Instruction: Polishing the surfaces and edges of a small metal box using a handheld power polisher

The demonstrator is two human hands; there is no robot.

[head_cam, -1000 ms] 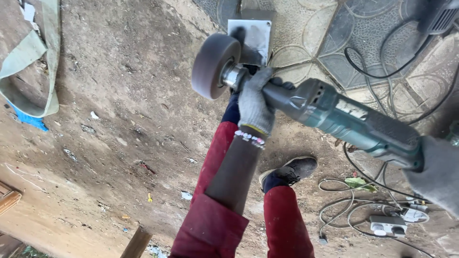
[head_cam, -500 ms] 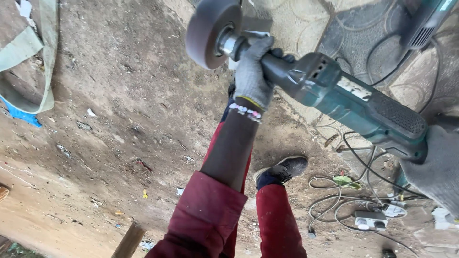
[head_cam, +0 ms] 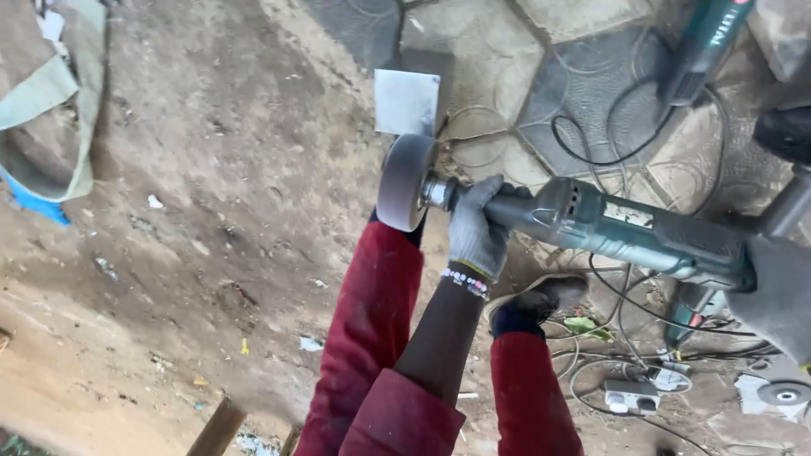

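Two hands (head_cam: 478,236) grip grinder (head_cam: 608,224).

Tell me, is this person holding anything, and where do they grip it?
Yes, a green grinder. The gloved left hand grips its neck just behind the wheel; the gloved right hand is at its rear end.

The left hand (head_cam: 475,232) wears a grey knitted work glove, and just below its cuff sits a beaded bracelet (head_cam: 465,283) of white and pale coloured beads. Beyond the bracelet the forearm is bare up to a dark red sleeve (head_cam: 401,418), pushed back toward the elbow. Dark red trousers (head_cam: 367,312) cover both legs beneath that hand. The right hand (head_cam: 777,295), at the frame's edge, seems to be in a grey glove too, though little of it shows. Below the left hand is a dark shoe (head_cam: 536,302) with a pale sole.
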